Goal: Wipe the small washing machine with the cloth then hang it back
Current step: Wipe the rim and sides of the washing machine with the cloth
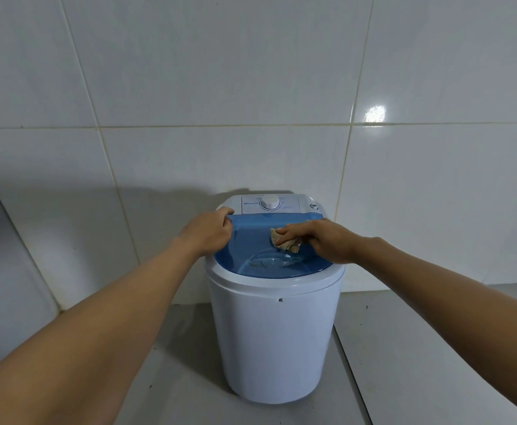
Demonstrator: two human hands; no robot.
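A small white washing machine [274,338] with a see-through blue lid [251,253] stands on the floor against the tiled wall. A white dial [270,202] sits on its back control panel. My left hand [209,231] grips the machine's top rim at the back left corner of the lid. My right hand [324,239] presses a crumpled beige cloth [283,240] onto the blue lid, right of its middle. Part of the cloth is hidden under my fingers.
White glossy wall tiles [220,87] rise right behind the machine. Grey floor tiles [419,363] spread around its base. A grey wall surface [2,256] closes in the left side.
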